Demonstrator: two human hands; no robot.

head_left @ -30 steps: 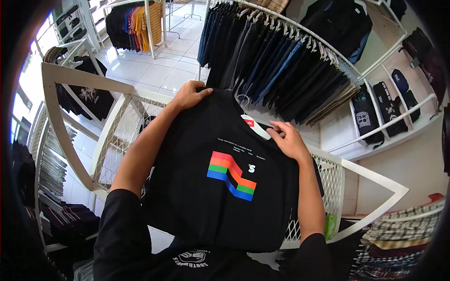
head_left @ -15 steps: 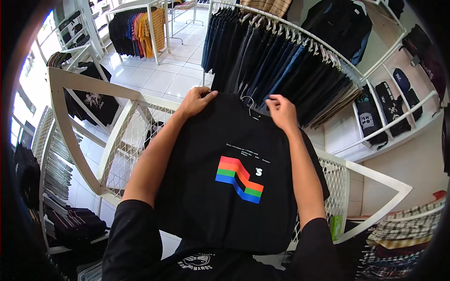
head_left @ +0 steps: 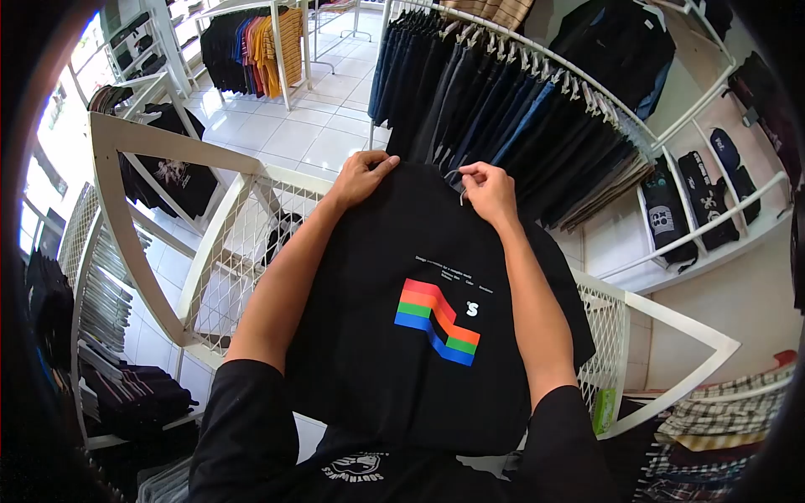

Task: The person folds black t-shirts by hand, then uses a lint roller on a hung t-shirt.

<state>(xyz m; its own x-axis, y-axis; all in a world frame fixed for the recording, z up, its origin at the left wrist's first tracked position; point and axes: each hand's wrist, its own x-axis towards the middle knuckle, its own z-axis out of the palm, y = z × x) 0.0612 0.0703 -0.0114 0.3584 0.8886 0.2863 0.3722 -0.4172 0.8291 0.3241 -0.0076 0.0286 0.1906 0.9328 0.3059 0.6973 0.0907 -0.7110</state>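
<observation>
I hold up a black T-shirt (head_left: 394, 251) with a red, green and blue stripe print (head_left: 437, 322) and small white lettering on its front. My left hand (head_left: 362, 178) grips the shirt's upper left shoulder edge. My right hand (head_left: 490, 191) is closed at the collar, pinching the metal hook of the hanger (head_left: 454, 177) that sticks out of the neck. The shirt hangs down over my chest and covers the lower part of both forearms' inner sides.
A white mesh-sided display frame (head_left: 226, 243) stands right below the shirt. A rail of dark trousers on hangers (head_left: 520, 109) runs behind it. Folded shirts lie on shelves at left (head_left: 101, 310), checked fabric at lower right (head_left: 713, 411). White tiled floor (head_left: 285, 126) lies beyond.
My right hand has slid from the shirt's right shoulder up to the collar and closed on the hanger hook. The white neck label is no longer visible. The left hand keeps its grip.
</observation>
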